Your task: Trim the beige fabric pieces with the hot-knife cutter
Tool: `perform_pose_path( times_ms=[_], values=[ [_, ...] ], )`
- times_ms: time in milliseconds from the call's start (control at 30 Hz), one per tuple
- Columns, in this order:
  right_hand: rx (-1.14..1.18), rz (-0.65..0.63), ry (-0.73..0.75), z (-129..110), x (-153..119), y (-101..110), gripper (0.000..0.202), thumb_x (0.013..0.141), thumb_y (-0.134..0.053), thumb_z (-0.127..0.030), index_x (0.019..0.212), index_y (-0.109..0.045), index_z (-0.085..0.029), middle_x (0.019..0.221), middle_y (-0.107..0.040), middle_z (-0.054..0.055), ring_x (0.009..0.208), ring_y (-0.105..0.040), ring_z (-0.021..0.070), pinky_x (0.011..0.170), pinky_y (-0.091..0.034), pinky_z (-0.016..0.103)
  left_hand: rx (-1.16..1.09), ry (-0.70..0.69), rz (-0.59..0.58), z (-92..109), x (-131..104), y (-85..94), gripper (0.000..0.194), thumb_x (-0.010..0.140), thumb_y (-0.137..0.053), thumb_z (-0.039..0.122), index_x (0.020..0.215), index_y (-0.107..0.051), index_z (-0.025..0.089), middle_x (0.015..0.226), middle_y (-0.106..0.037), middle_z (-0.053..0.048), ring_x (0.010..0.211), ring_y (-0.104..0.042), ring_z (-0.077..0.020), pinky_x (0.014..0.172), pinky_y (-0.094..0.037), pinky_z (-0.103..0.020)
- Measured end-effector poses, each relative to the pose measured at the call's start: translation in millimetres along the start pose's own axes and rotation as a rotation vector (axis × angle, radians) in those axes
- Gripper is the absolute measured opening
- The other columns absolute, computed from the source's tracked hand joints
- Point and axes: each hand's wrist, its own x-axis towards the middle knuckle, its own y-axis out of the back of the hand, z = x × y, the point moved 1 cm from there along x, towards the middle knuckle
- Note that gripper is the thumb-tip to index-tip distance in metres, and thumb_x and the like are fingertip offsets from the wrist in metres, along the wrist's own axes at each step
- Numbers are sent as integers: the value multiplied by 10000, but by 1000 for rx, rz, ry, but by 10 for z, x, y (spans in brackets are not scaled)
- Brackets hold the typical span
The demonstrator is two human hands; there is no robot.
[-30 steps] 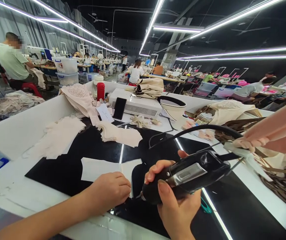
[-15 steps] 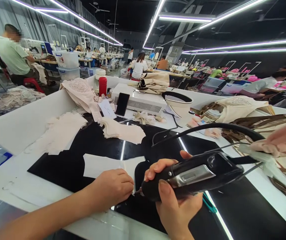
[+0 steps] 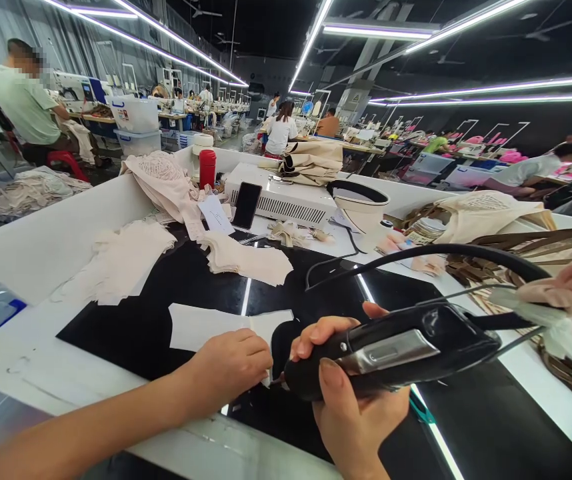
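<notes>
My right hand (image 3: 351, 407) grips a black corded hand tool (image 3: 396, 350) with a metal plate on its side; its tip points left toward my left hand. My left hand (image 3: 229, 367) rests fingers-curled on a white cut fabric piece (image 3: 201, 328) lying on the black glossy table top (image 3: 166, 287). The tool's black cable (image 3: 431, 252) arcs up and to the right. Whether the left fingers pinch the fabric edge is hidden.
Stacks of cream fabric pieces (image 3: 249, 260) (image 3: 116, 263) lie farther back. A white box unit (image 3: 286, 200) with a phone (image 3: 246, 205) leaning on it, a red bottle (image 3: 207, 168) and a white bowl (image 3: 359, 203) stand behind. Brown straps (image 3: 531, 247) pile at right. Other workers sit at distant tables.
The view has shifted slightly; my left hand has crept a little right toward the tool tip. The tool stays gripped in my right hand.
</notes>
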Motion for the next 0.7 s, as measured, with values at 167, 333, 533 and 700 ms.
perform_pose_path(
  times_ms=[167, 333, 533, 700],
  values=[
    [-8, -5, 1, 6, -4, -5, 488, 929, -778, -275, 1337, -512, -307, 871, -637, -6, 656, -635, 157, 539, -558, 274, -64, -76, 26, -12, -10, 13, 132, 1013, -537, 74, 938, -594, 167, 995, -661, -29, 938, -625, -177, 891, -517, -294],
    [-2, -13, 0, 2, 8, -20, 478, 933, -775, -276, 1331, -511, -303, 869, -637, -6, 654, -630, 154, 538, -558, 273, -69, -109, 6, -43, -33, 9, 133, 1002, -539, 66, 939, -602, 165, 910, -658, -16, 876, -618, -177, 867, -519, -294],
    [-7, 0, -10, -3, -4, -6, 484, 919, -790, -299, 1316, -512, -299, 852, -631, -10, 649, -629, 159, 535, -563, 285, -74, -175, -9, -80, -95, 79, 159, 1023, -504, 66, 1035, -637, 153, 981, -707, -28, 971, -653, -169, 975, -510, -287],
    [-17, 7, -36, -9, -5, -2, 493, 911, -799, -315, 1309, -508, -307, 855, -626, -9, 653, -628, 167, 541, -573, 304, -35, -210, -20, -94, -115, 128, 143, 1043, -508, 135, 1059, -650, 140, 1019, -714, -60, 1022, -668, -174, 1034, -520, -304]
  ],
)
